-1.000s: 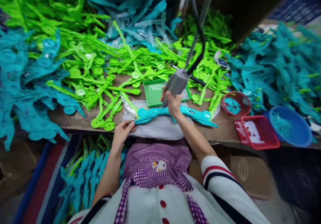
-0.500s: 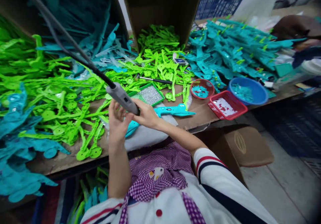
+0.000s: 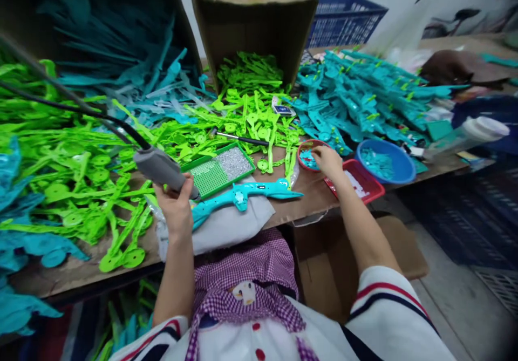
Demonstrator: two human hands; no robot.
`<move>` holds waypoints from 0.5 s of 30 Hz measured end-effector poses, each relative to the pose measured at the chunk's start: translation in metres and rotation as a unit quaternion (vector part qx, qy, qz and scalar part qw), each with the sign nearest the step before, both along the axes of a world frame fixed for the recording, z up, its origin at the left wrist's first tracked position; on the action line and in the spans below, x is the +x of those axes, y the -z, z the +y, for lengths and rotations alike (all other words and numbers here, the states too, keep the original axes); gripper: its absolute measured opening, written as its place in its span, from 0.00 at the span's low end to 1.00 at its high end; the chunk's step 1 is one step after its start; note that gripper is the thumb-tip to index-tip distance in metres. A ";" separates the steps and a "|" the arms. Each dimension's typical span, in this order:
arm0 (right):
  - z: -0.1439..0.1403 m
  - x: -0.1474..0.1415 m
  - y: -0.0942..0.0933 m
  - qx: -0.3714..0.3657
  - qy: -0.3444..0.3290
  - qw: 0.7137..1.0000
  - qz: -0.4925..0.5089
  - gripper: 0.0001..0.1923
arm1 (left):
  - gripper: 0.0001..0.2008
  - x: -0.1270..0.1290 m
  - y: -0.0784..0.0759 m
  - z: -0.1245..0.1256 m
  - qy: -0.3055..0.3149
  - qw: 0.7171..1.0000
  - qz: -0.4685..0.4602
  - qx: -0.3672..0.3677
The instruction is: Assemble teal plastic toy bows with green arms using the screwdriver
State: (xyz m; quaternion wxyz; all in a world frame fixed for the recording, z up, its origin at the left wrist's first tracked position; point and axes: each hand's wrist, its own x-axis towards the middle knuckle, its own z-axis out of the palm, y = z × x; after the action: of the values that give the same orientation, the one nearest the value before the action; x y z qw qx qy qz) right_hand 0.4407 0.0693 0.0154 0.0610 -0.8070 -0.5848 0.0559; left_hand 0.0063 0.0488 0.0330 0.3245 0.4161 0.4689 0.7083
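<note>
My left hand point(image 3: 177, 207) is wrapped round a grey corded electric screwdriver point(image 3: 158, 168), tilted with its lower end over the left part of a turquoise plastic piece point(image 3: 267, 188). That long piece lies on a grey cloth point(image 3: 238, 226) at the table's front edge. Over to the right, my right hand point(image 3: 329, 162) reaches into a round red bowl point(image 3: 300, 161) of small blue bits, fingers bent together; whatever they pinch is hidden. Between the hands sits a green perforated tray point(image 3: 206, 177) with small silvery screws at one end.
Bright green plastic parts point(image 3: 101, 177) cover the left and middle of the table. Turquoise parts point(image 3: 364, 96) are heaped at the back right. A red rectangular tray point(image 3: 376, 189) and a blue bowl point(image 3: 408, 175) stand right of my right hand. A hammer-like tool point(image 3: 243, 137) lies behind the green tray.
My right hand has left the screwdriver's lower end and moved right to the red bowl. My left hand now grips the screwdriver and has shifted left and lower.
</note>
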 end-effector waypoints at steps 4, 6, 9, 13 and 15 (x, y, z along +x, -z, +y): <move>0.028 -0.004 0.005 -0.085 -0.065 0.993 -0.058 0.24 | 0.30 -0.007 -0.004 -0.020 -0.044 0.998 0.041 -0.005; 0.032 -0.003 0.008 -0.086 -0.090 0.990 -0.065 0.24 | 0.30 -0.009 -0.005 -0.034 -0.066 0.997 0.050 -0.007; 0.035 0.012 0.016 -0.082 -0.134 0.984 -0.079 0.22 | 0.28 -0.010 -0.004 -0.052 -0.097 0.994 0.053 -0.023; 0.049 0.044 0.035 -0.054 -0.181 0.982 -0.031 0.18 | 0.29 -0.006 -0.003 -0.066 -0.109 0.992 0.039 -0.043; 0.056 0.055 0.045 -0.032 -0.189 0.982 0.005 0.17 | 0.29 -0.003 -0.003 -0.070 -0.118 0.991 0.038 -0.050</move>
State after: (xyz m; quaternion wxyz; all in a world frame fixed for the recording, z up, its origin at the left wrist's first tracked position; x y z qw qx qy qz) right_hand 0.4954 0.1257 -0.0293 0.0269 -0.6833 -0.7241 0.0893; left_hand 0.0035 -0.0214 0.0364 0.2411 0.3680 0.5618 0.7006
